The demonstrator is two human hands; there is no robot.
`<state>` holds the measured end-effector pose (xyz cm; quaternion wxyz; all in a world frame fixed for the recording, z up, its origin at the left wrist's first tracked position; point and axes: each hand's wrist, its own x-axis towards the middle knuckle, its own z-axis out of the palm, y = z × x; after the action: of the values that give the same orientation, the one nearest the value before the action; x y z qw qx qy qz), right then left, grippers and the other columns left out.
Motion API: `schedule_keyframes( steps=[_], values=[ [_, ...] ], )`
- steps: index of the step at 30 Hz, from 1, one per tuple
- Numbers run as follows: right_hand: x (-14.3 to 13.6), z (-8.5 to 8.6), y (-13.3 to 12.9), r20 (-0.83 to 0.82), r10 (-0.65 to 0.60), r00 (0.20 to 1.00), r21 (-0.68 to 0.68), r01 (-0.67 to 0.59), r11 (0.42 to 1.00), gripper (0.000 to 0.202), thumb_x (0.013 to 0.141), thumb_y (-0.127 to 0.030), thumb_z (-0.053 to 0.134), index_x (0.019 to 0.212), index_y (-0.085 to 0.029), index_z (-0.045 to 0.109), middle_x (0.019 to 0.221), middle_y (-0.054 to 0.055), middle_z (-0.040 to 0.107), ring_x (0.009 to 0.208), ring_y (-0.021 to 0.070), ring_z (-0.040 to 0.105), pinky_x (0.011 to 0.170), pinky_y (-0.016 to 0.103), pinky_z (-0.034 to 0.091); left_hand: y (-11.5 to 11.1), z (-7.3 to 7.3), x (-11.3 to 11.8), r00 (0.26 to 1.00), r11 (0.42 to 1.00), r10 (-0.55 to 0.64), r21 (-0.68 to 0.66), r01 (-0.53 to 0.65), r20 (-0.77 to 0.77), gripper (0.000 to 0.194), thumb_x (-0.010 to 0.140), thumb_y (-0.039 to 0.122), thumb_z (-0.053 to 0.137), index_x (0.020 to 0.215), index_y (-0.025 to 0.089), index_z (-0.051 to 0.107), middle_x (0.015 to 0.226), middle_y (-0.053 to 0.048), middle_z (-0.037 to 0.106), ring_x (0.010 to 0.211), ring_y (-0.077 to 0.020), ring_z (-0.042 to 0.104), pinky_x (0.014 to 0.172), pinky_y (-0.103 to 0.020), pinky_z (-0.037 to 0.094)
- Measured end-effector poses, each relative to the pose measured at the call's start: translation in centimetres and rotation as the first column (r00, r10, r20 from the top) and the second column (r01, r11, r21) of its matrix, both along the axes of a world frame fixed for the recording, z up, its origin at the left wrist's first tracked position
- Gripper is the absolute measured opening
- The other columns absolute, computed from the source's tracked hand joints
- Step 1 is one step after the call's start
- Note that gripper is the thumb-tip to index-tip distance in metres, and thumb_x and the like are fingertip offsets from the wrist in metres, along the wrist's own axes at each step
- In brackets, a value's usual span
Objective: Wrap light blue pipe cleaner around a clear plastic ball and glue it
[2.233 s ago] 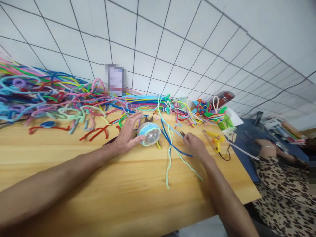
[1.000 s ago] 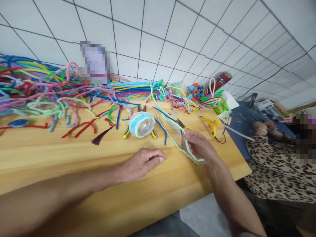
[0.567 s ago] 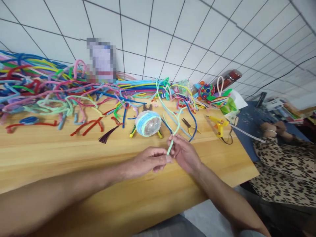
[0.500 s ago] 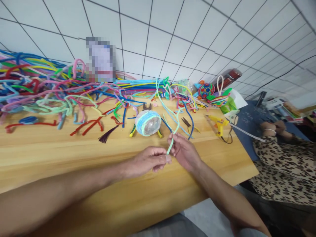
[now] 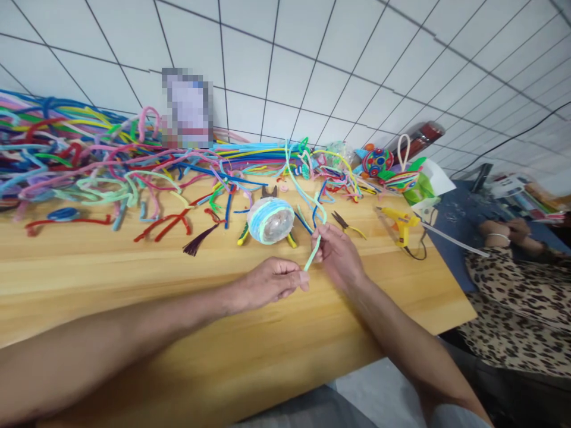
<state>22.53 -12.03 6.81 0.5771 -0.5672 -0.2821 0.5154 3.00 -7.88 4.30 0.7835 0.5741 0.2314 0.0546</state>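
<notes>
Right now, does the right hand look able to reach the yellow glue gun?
Probably yes: the glue gun lies to the right of the right hand, and the pliers lying nearby hardly block the way, but that hand grips a green strip.

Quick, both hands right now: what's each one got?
Left hand: closed, pinching the lower end of the pale green pipe cleaner.
Right hand: closed, gripping the same pipe cleaner higher up.
</notes>
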Motion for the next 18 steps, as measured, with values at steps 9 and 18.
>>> schedule_keyframes(
  steps=[9, 18],
  values=[
    [0.4, 0.8, 0.9, 0.118, 0.007, 0.993, 0.076, -0.016, 0.997, 0.042, 0.078, -0.059, 0.091, 0.078, -0.023, 0.071, 0.064, -0.003, 0.061, 0.053, 0.0095, 0.051, 0.048, 0.023, 0.041, -0.5, -0.4, 0.1, 0.999, 1.000, 0.005, 0.026, -0.004, -0.034, 0.060, 0.090, 0.080, 0.061, 0.083, 0.020, 0.062, 0.059, 0.008, 0.047, 0.051, -0.0090, 0.036, 0.052, -0.025, 0.029],
    [3.1, 1.1, 2.0, -0.030, -0.031, 0.999, 0.078, 0.033, 0.996, 0.039, 0.068, -0.047, 0.096, 0.080, -0.022, 0.068, 0.071, -0.003, 0.066, 0.051, 0.0078, 0.046, 0.044, 0.021, 0.034, -1.2, -0.6, -0.7, 0.997, 0.950, -0.070, 0.303, 0.078, -0.037, 0.051, 0.105, 0.059, 0.044, 0.079, 0.019, 0.062, 0.066, 0.004, 0.049, 0.061, -0.0117, 0.044, 0.062, -0.027, 0.034]
  ],
)
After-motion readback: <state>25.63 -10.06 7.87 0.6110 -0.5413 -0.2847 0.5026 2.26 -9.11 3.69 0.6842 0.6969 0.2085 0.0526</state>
